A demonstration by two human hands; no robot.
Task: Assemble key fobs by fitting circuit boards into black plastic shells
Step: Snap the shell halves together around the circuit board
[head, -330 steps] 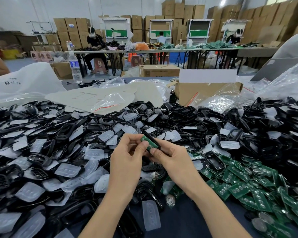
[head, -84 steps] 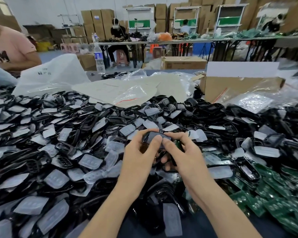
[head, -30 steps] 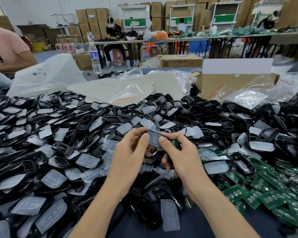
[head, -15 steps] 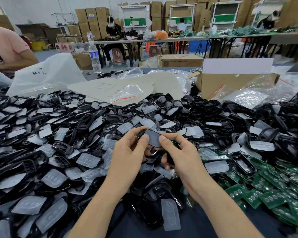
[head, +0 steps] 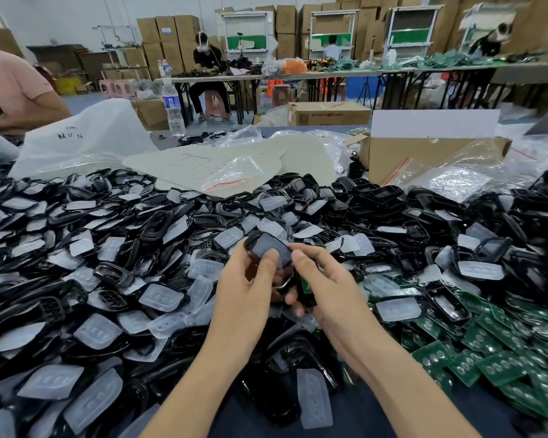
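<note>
At the near edge, a bare strip of dark blue table is seen between the two forearms, with a translucent button pad lying on it. Above this, both hands are raised together over the heap. The left hand is closed on a black plastic shell, its thumb pressed on the pale pad fitted in the shell's face and its fingers curled behind. The right hand is closed around a second dark part in which a patch of green is visible; whether that green is a seated circuit board cannot be told. The right thumb tip is brought against the edge of the shell held by the left hand. Around and beyond the hands, the table is covered by a heap of loose black shells and translucent pads. To the right, green circuit boards are spread in a pile. Farther back, clear plastic bags and an open cardboard box are noted, with a water bottle standing behind them. A person in a pink shirt is seated at far left. At the rear, other seated workers at long tables and stacked cartons are observed.
</note>
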